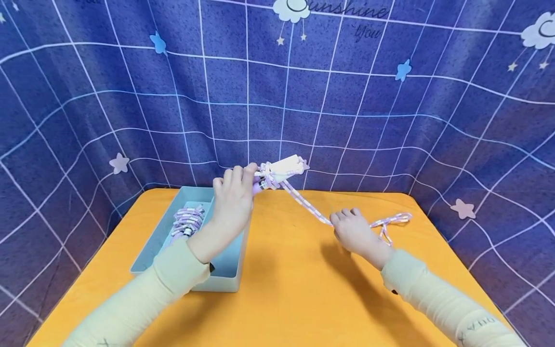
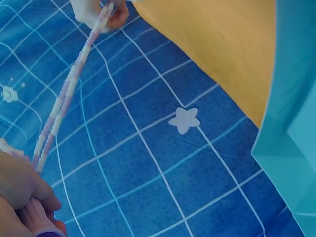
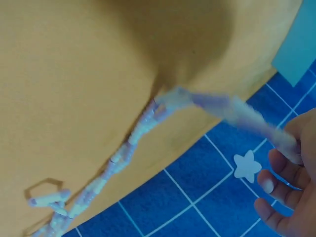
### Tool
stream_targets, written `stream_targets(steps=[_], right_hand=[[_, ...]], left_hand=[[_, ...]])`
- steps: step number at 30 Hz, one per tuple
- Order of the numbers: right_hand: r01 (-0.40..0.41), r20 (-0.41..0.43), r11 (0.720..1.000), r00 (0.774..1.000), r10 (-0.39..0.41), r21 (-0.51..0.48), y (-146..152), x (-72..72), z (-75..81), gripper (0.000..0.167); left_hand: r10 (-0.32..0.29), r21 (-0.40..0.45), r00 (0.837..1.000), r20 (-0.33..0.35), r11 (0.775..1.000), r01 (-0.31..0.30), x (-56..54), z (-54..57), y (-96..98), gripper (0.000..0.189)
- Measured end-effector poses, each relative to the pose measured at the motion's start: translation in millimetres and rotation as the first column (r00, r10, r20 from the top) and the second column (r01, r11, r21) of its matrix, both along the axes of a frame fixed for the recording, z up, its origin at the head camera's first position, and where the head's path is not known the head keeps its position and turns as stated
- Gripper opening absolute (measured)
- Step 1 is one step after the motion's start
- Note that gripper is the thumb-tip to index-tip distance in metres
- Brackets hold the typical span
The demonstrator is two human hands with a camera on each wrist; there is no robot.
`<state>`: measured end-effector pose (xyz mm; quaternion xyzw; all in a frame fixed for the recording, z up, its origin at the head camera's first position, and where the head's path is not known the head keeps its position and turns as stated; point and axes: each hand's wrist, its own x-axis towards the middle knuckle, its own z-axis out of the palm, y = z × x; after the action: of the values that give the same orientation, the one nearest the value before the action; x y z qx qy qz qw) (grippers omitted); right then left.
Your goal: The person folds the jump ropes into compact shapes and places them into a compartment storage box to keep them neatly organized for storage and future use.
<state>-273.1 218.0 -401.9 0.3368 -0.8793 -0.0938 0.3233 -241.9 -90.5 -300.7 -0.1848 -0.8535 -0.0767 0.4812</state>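
Observation:
My left hand [image 1: 234, 197] grips a purple handle of a beaded jump rope [image 1: 305, 202], raised above the table. Purple and white strands wrap around the bundle near a white handle [image 1: 286, 166]. From there a doubled length of rope slants down to my right hand [image 1: 352, 231], which pinches it. Beyond that hand the loose end [image 1: 396, 219] trails onto the table at the right. The right wrist view shows the rope [image 3: 116, 163] leaving the right hand's fingers [image 3: 284, 190] and lying along the orange surface. In the left wrist view the doubled strands [image 2: 64, 98] look taut between both hands.
A light blue tray [image 1: 236, 285] stands on the left of the orange table [image 1: 286, 299], partly behind my left forearm. Inside it lies another coiled purple and white beaded rope [image 1: 188, 220]. A blue gridded curtain [image 1: 269, 115] with stars and clouds hangs behind the table.

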Motion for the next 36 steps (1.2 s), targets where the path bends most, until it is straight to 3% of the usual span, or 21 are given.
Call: stream_targets(steps=[3,6,12,22,29,36], right_hand=[[-0.024,-0.032,0.999,0.999,0.026,0.049,1.5,4.2,-5.4,0.005],[-0.055,-0.078,0.995,0.995,0.062,0.086,1.0,8.7,-6.1,0.014],[-0.122,-0.156,0.988,0.978,0.137,0.099,-2.0,15.3,8.4,0.015],[-0.201,-0.223,0.967,0.947,0.232,0.154,-8.8,27.0,56.3,0.026],[-0.248,-0.328,0.951,0.897,0.296,0.182,-16.4,34.1,97.8,0.022],[-0.324,-0.364,0.930,0.856,0.367,0.177,-24.6,38.6,130.3,0.022]], left_hand=[[0.035,-0.006,0.999,0.033,0.999,-0.035,-3.7,-0.8,-4.4,0.047],[0.093,-0.024,0.992,0.085,0.996,-0.091,-8.6,-3.3,-9.5,0.042],[0.168,-0.051,0.970,0.177,0.986,-0.161,-15.6,-7.5,-19.0,0.034],[0.211,-0.090,0.961,0.180,0.976,-0.198,-22.5,-13.8,-22.8,0.033],[0.247,-0.171,0.939,0.238,0.963,-0.210,-26.7,-21.5,-19.4,0.037],[0.272,-0.246,0.911,0.311,0.949,-0.199,-27.5,-27.0,-12.4,0.046]])
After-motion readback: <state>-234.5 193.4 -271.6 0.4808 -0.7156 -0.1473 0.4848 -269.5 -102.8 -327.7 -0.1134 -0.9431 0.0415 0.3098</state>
